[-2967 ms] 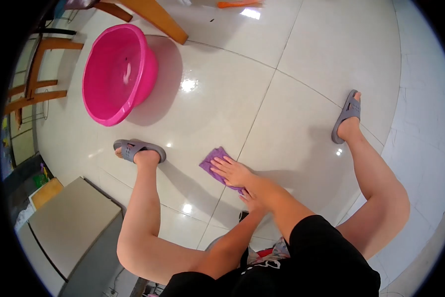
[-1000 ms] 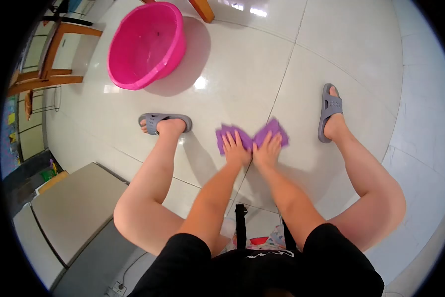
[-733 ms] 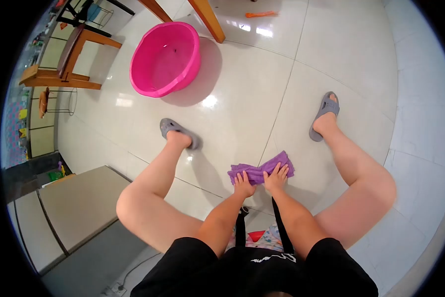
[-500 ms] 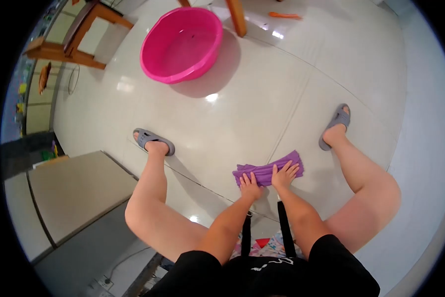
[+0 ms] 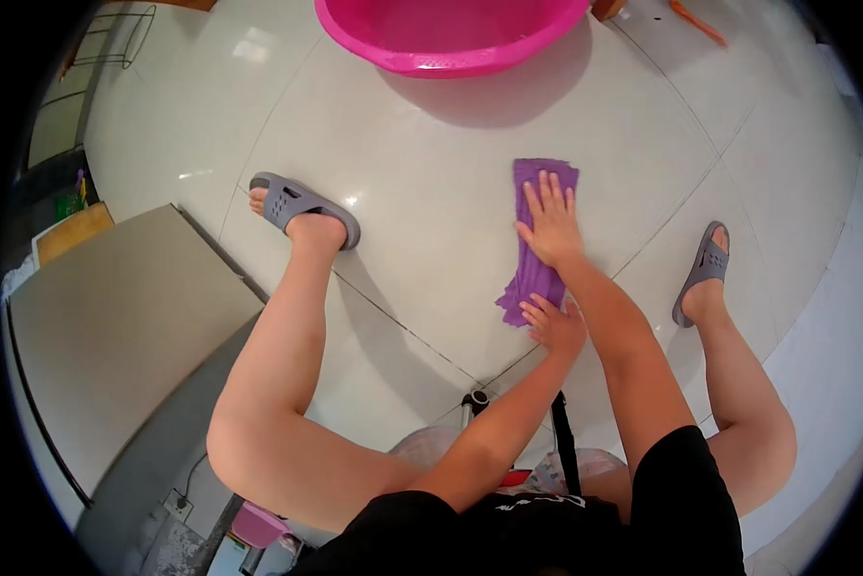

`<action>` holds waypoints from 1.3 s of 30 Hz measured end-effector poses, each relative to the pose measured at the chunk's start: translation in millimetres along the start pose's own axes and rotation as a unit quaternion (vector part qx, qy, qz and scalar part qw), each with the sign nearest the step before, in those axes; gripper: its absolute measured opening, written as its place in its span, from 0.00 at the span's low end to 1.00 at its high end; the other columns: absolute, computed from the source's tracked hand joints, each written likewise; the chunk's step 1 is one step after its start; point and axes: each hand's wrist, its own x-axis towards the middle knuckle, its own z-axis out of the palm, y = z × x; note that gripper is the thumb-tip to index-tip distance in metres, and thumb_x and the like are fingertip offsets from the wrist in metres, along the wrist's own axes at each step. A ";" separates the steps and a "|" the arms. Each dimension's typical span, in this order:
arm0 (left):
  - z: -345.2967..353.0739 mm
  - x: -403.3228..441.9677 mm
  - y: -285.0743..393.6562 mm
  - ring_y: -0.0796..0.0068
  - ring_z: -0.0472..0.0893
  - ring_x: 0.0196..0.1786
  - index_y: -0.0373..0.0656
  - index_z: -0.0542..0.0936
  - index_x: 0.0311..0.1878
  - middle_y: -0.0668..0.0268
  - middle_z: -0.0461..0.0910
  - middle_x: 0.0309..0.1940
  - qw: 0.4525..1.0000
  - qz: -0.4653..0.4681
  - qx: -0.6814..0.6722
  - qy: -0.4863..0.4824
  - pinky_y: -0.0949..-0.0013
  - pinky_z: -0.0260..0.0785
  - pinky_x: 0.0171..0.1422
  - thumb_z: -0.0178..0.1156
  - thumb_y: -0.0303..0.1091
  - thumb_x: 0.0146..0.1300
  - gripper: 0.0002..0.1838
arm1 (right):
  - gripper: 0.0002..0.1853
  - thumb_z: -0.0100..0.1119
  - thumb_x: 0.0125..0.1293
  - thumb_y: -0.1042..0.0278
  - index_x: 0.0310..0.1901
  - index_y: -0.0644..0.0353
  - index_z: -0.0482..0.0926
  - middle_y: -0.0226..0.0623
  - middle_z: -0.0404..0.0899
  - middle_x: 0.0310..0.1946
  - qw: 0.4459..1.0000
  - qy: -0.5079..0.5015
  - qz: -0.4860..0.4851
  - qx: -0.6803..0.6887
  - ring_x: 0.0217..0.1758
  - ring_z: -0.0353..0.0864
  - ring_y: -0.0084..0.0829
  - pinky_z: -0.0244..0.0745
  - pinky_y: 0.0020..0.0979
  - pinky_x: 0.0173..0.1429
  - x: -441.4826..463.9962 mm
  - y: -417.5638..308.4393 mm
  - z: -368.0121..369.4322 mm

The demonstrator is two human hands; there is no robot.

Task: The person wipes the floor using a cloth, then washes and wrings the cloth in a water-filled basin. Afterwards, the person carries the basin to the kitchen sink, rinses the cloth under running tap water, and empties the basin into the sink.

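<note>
On the tiled floor, well in from its right edge, a purple cloth is pressed by the fanned-out right hand toward its far end and the spread left hand at its near end, neither visibly gripping, apparently keeping it flat.

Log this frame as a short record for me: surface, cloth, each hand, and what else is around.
Surface: pale, glossy tiled floor
Cloth: purple, lying lengthwise away from the person
Right hand: laid on the cloth's farther part, fingers spread
Left hand: fingers at the cloth's nearer end
Basin: pink, beyond the cloth, cut off by the top edge of the picture
Footwear: grey sandals, one to each side of the cloth
Upper right: orange object on the floor, identity unclear
</note>
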 end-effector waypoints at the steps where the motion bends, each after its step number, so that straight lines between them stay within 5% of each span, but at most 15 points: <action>1: -2.0 -0.6 2.0 0.46 0.40 0.72 0.39 0.40 0.70 0.45 0.34 0.70 0.999 -0.029 0.009 -0.020 0.40 0.38 0.68 0.46 0.56 0.61 0.44 | 0.36 0.47 0.62 0.46 0.68 0.52 0.52 0.41 0.41 0.71 1.000 -0.003 -0.003 -0.001 0.74 0.36 0.40 0.33 0.46 0.73 1.4 -8.2 -2.2; 5: -4.6 -5.8 -27.7 0.49 0.41 0.73 0.41 0.40 0.70 0.48 0.33 0.71 0.995 -0.059 0.042 -0.068 0.41 0.38 0.68 0.38 0.64 0.61 0.45 | 0.36 0.48 0.61 0.46 0.68 0.51 0.52 0.42 0.41 0.71 0.994 -0.036 -0.104 0.004 0.74 0.37 0.40 0.35 0.47 0.73 -25.5 -34.6 -6.4; 9: -43.5 0.6 -88.8 0.48 0.40 0.72 0.39 0.40 0.70 0.47 0.33 0.71 0.989 -0.126 0.006 -0.071 0.44 0.39 0.70 0.37 0.64 0.61 0.46 | 0.39 0.54 0.58 0.48 0.68 0.54 0.52 0.47 0.42 0.70 0.996 -0.071 -0.035 0.030 0.73 0.40 0.45 0.40 0.50 0.71 -81.4 -65.5 4.8; 13: -84.8 25.2 -122.6 0.44 0.38 0.72 0.35 0.40 0.69 0.42 0.33 0.70 0.995 -0.067 0.055 0.039 0.48 0.36 0.72 0.42 0.62 0.61 0.47 | 0.41 0.54 0.57 0.46 0.68 0.58 0.51 0.53 0.41 0.69 0.995 -0.039 0.086 0.036 0.73 0.39 0.50 0.39 0.51 0.71 -141.2 -92.4 12.5; 16: -127.6 37.1 -97.2 0.41 0.33 0.71 0.28 0.41 0.67 0.39 0.31 0.69 0.995 0.003 0.087 0.058 0.49 0.30 0.73 0.50 0.54 0.59 0.47 | 0.43 0.54 0.58 0.45 0.68 0.62 0.49 0.58 0.40 0.68 0.982 -0.032 0.178 0.045 0.72 0.37 0.54 0.38 0.52 0.71 -142.6 -106.9 13.9; 19: -150.3 61.1 -56.8 0.42 0.32 0.71 0.27 0.40 0.67 0.39 0.31 0.69 0.989 -0.017 0.136 0.061 0.50 0.27 0.73 0.50 0.54 0.59 0.47 | 0.45 0.53 0.58 0.44 0.67 0.66 0.46 0.64 0.36 0.68 0.969 -0.027 0.240 0.056 0.72 0.33 0.58 0.36 0.53 0.71 -119.5 -120.3 21.9; 21: -162.6 69.4 -26.9 0.43 0.30 0.71 0.26 0.41 0.67 0.40 0.31 0.69 0.982 0.049 0.153 0.095 0.52 0.26 0.73 0.48 0.53 0.61 0.46 | 0.46 0.53 0.58 0.44 0.67 0.67 0.45 0.66 0.35 0.67 0.948 0.020 0.309 0.073 0.71 0.32 0.61 0.35 0.56 0.70 -92.8 -119.3 24.5; 28: -218.8 160.6 87.5 0.41 0.33 0.71 0.27 0.43 0.67 0.39 0.35 0.69 0.919 0.306 0.186 0.167 0.49 0.29 0.73 0.50 0.54 0.59 0.47 | 0.44 0.49 0.60 0.43 0.68 0.64 0.44 0.61 0.35 0.68 0.961 0.063 0.264 0.053 0.73 0.30 0.55 0.30 0.52 0.72 56.6 -80.5 -30.4; 31: -241.3 184.0 126.9 0.49 0.35 0.73 0.33 0.46 0.69 0.47 0.37 0.70 0.872 0.340 0.318 0.151 0.54 0.31 0.73 0.48 0.57 0.60 0.45 | 0.43 0.48 0.61 0.44 0.68 0.64 0.44 0.59 0.35 0.69 0.964 0.072 0.251 0.043 0.73 0.31 0.53 0.31 0.50 0.72 86.9 -68.6 -42.5; 39: -205.8 108.7 63.5 0.56 0.36 0.74 0.40 0.47 0.70 0.56 0.38 0.72 0.810 0.405 0.424 0.029 0.56 0.32 0.74 0.49 0.57 0.60 0.43 | 0.43 0.53 0.60 0.51 0.68 0.66 0.43 0.60 0.35 0.69 0.941 0.041 0.326 0.085 0.73 0.32 0.55 0.34 0.51 0.72 -42.1 -74.7 -20.3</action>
